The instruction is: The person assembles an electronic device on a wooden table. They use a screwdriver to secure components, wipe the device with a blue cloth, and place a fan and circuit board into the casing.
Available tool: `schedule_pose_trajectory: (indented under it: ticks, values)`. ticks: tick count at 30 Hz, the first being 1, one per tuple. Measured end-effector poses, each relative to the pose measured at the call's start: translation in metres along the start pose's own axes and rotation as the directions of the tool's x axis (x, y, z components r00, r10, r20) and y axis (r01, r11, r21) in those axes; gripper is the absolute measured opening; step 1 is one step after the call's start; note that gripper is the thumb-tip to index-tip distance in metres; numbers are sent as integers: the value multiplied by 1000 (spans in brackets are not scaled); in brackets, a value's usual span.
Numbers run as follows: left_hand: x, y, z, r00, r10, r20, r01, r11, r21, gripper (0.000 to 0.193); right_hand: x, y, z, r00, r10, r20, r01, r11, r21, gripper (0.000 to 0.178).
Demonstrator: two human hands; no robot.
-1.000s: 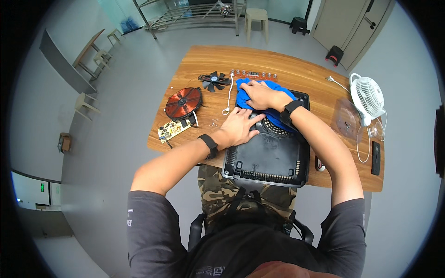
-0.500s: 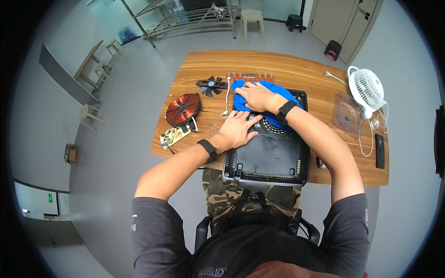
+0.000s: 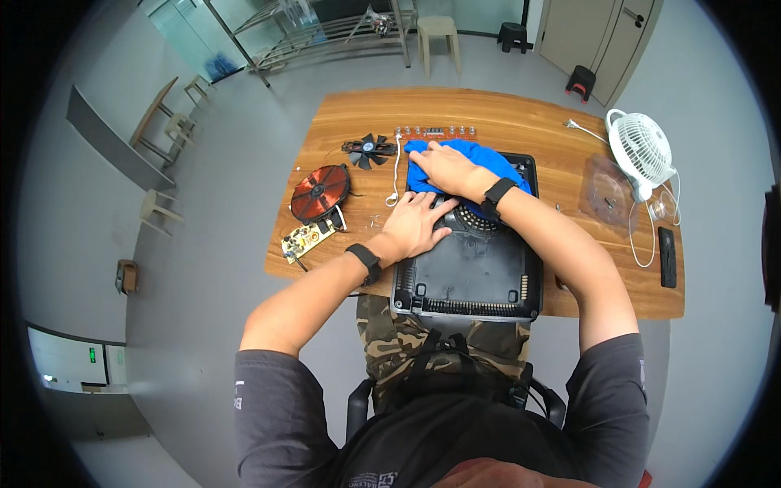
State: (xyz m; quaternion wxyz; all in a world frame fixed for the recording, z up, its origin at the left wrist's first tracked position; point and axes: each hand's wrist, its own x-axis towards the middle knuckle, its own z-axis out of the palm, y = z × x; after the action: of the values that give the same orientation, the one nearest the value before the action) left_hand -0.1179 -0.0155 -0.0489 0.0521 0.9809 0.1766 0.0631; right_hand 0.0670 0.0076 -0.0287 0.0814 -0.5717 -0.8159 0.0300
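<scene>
A black plastic induction cooker housing [image 3: 472,268] lies at the table's front edge, its vented side up. My left hand [image 3: 413,224] is spread over its left side, fingers apart, holding nothing. Across the housing's far end lies a bunched blue cloth [image 3: 484,159], with my right hand [image 3: 447,169] pressed on it and its fingers bent into the fabric. The cloth hides the far left corner of the housing and part of the round vent grille [image 3: 476,220].
Left of the housing lie a copper coil [image 3: 320,193], a circuit board [image 3: 307,239] and a black fan [image 3: 370,151]. A red button board [image 3: 435,133] is beyond the cloth. To the right stand a white fan [image 3: 640,150], a plastic bag [image 3: 606,195] and a black strip [image 3: 667,257].
My right hand and the blue cloth have shifted very slightly at the housing's far end. My left hand stays in place on the housing. The whole view has moved a little.
</scene>
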Motion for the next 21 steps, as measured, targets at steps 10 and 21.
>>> schedule_pose_trajectory:
  ticks: [10, 21]
  values:
    - [2, 0, 2, 1000, 24, -11, -24, 1000, -2, 55, 5, 8, -1, 991, 126, 54, -133, 980, 146, 38]
    - [3, -1, 6, 999, 48, -4, -48, 996, 79, 62, -7, 50, -64, 994, 72, -82, -37, 930, 365, 45]
